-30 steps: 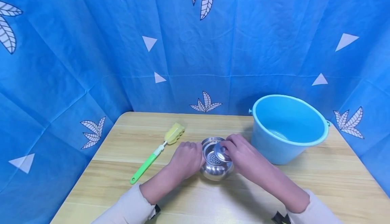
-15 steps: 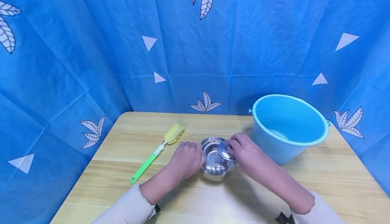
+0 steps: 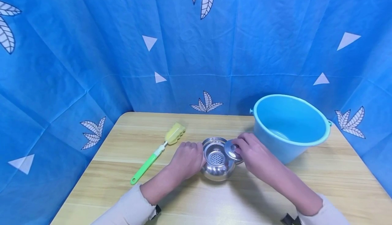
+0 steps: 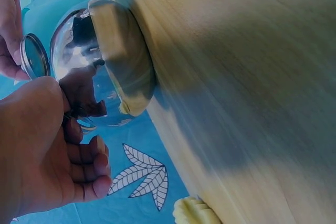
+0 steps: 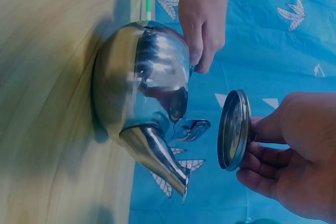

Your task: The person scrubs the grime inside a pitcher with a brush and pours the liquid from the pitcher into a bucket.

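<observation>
A shiny stainless steel teapot [image 3: 215, 172] stands upright on the table, its top uncovered, with a perforated strainer [image 3: 216, 158] inside the mouth. My left hand [image 3: 188, 158] grips the teapot at its left side, near the rim; what exactly the fingertips hold is partly hidden. In the right wrist view the spout [image 5: 160, 153] sticks out from the pot's side. My right hand [image 3: 255, 153] pinches the small knob of the round metal lid [image 3: 232, 150]. In the right wrist view the lid [image 5: 234, 129] is apart from the teapot.
A light blue bucket [image 3: 266, 143] stands at the back right, close behind my right hand. On the left lies a sponge brush [image 3: 148, 165] with a green handle and yellow head. Blue patterned cloth [image 3: 196, 54] hangs behind the wooden table [image 3: 110, 170].
My right hand has moved the lid to the right, away from the teapot's mouth, so more of the strainer shows. My left hand and the teapot have stayed in place.
</observation>
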Demonstrator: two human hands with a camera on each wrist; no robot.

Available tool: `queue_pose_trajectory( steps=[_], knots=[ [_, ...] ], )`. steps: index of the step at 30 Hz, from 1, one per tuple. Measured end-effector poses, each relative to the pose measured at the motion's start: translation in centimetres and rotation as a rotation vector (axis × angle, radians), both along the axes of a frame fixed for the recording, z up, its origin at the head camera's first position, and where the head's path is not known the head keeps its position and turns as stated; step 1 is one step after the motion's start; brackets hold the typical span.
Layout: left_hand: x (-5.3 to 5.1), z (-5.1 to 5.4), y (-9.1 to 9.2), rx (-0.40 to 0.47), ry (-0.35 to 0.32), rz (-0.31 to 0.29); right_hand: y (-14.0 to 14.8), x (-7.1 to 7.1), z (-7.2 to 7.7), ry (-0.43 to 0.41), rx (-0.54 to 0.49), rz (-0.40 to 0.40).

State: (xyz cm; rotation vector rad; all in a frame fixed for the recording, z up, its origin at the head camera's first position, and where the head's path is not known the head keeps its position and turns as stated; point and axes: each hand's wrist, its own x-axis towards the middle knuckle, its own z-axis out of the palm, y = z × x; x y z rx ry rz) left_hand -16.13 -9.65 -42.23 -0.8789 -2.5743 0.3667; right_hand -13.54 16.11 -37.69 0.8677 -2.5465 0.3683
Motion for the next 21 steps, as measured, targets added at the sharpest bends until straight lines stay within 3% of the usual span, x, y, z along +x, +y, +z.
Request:
queue_pose_trajectory(
  steps=[7,21],
  knots=[
    [-0.1,-0.1,0.0,0.008,0.015,-0.006,0.7,0.0,-0.2,0.044,-0.030,0.011],
    [-0.1,0.0,-0.1,-0.003,0.004,-0.002,2.1,0.2,-0.6,0.051,-0.049,-0.007]
  ],
)
